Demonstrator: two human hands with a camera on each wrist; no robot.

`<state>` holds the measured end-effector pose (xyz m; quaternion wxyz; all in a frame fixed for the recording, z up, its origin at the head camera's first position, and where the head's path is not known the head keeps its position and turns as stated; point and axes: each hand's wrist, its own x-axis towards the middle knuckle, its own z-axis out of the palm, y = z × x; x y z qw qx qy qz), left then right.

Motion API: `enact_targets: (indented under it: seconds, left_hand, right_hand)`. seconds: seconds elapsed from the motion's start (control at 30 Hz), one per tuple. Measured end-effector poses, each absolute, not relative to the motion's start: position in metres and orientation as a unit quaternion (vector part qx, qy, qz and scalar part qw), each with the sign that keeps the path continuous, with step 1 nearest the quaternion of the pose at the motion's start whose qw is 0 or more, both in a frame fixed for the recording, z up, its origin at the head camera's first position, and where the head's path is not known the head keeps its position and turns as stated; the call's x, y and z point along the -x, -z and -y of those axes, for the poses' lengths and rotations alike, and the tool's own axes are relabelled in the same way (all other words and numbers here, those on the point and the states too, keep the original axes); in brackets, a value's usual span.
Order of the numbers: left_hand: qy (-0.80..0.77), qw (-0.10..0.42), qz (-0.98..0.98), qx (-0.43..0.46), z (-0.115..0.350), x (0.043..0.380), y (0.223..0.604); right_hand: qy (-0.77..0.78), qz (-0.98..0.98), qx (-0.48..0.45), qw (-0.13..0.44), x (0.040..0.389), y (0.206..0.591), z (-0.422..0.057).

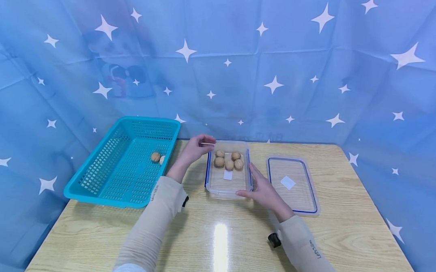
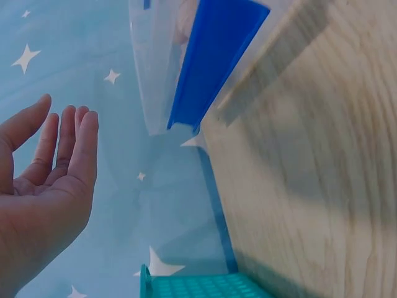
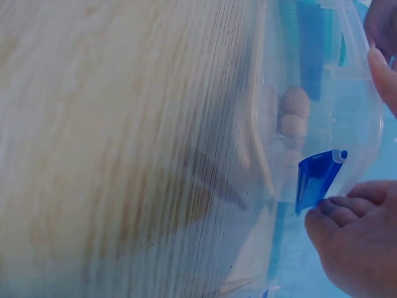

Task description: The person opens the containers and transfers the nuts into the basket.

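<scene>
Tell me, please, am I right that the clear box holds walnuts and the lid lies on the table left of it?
Wrong side: the head view shows the lid on the table right of the clear box, which holds walnuts.

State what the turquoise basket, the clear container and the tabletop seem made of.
Turquoise basket: probably molded plastic, slightly glossy, judging by its perforated walls. Clear container: likely smooth, glossy plastic; walnuts show through its wall, though glass isn't ruled out. Tabletop: wood or wood-look laminate; grain shows, and glare suggests a sheen.
</scene>
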<state>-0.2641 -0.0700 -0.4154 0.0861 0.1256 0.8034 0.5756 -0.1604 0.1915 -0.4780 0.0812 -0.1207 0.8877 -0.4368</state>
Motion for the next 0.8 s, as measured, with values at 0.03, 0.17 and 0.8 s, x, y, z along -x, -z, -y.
enact_targets:
  seconds: [0.03,0.17,0.8]
  left_hand:
    - [-0.577,0.088,-0.802,-0.128,0.068,0.264,0.417]
    - [-0.58,0.1,-0.798,-0.132,0.059,0.262,0.423]
    - [-0.596,0.162,-0.773,-0.144,0.014,0.254,0.451]
  right_hand:
    - [0.436,-0.888,0.12,0.081,0.16,0.478,-0.191]
    - [0.432,-0.89,0.12,0.079,0.161,0.478,-0.192]
    - [0.433,-0.89,0.118,0.081,0.161,0.478,-0.191]
